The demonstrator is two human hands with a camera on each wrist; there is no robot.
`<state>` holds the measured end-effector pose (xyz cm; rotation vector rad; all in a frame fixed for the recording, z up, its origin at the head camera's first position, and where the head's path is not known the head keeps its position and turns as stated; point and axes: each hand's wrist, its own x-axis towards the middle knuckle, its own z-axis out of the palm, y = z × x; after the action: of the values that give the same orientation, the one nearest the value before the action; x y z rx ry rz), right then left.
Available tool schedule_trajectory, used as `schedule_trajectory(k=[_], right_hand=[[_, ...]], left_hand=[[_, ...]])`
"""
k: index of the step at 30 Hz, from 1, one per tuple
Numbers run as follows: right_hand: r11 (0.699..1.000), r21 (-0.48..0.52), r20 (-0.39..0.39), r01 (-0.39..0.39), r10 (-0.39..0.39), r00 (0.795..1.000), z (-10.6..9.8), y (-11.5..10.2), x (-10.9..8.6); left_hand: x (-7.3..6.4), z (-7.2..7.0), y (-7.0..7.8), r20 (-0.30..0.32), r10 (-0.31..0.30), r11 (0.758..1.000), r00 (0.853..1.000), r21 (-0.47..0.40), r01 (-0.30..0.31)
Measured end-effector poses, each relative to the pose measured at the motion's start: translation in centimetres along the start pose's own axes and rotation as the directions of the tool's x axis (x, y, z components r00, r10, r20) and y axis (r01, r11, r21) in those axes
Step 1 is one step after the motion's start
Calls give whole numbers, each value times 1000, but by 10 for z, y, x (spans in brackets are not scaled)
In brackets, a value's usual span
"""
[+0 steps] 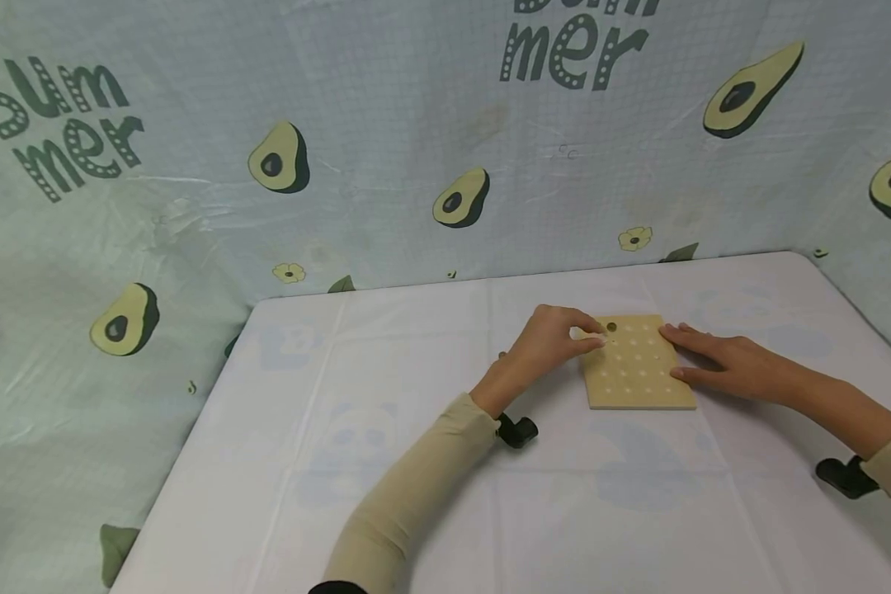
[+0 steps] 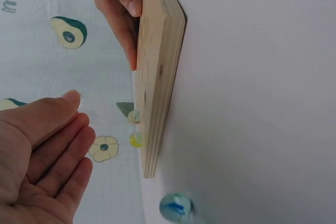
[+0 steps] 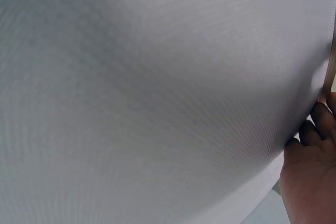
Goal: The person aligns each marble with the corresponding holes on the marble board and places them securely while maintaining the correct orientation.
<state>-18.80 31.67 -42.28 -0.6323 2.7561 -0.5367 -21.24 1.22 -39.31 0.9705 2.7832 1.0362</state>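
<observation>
Pale wooden board [image 1: 638, 393] lies flat on the white tabletop [image 1: 564, 520], its upper face dotted with rows of small hollows. Above its left part, the left hand [image 1: 545, 342] has thumb and fingertip together on a clear marble [image 2: 81, 103], mostly hidden. Thumb and fingers apart, the right hand [image 1: 735, 363] rests on the board's right edge. A yellow marble [image 2: 136, 139] and a pale marble [image 2: 134, 116] sit side by side on the board; a blue marble [image 2: 175, 207] lies on the tabletop, clear of it. Avocado-print cloth [image 1: 371, 140] hangs behind.
</observation>
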Motion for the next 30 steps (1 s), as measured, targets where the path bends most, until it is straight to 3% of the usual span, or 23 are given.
schedule_trajectory(k=[19, 24, 30], right_hand=[[1000, 1, -3, 8, -8, 1000, -4, -1, -1], [1000, 8, -6, 4, -4, 1000, -5, -2, -1], [1000, 7, -4, 16, -16, 1000, -3, -1, 0]], left_hand=[[30, 16, 9, -31, 0, 1000, 1000, -3, 0], [40, 21, 8, -34, -38, 999, 999, -39, 37], [50, 30, 3, -23, -136, 991, 990, -15, 136]])
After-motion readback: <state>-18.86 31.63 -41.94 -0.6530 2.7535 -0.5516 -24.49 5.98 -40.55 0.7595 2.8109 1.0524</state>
